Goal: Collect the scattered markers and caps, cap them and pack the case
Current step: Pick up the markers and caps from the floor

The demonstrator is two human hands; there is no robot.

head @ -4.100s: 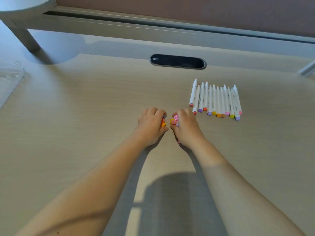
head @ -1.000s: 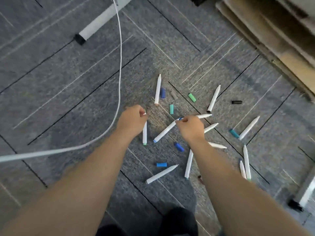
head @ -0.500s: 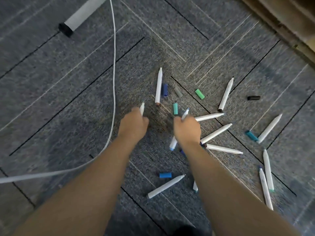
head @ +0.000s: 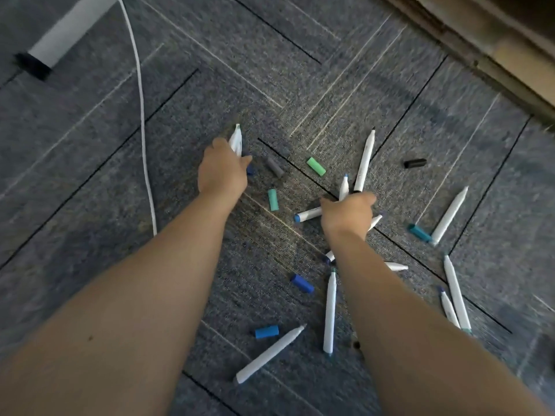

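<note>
White plastic marker (head: 236, 139) is gripped in left hand (head: 222, 171); another white marker (head: 344, 187) is gripped in right hand (head: 348, 216). Remaining white markers and loose caps are scattered on grey-blue carpet floor (head: 90, 145) around mint-green cap (head: 273, 199).

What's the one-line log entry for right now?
left hand: grips marker | right hand: grips markers | caps: loose on carpet
</note>
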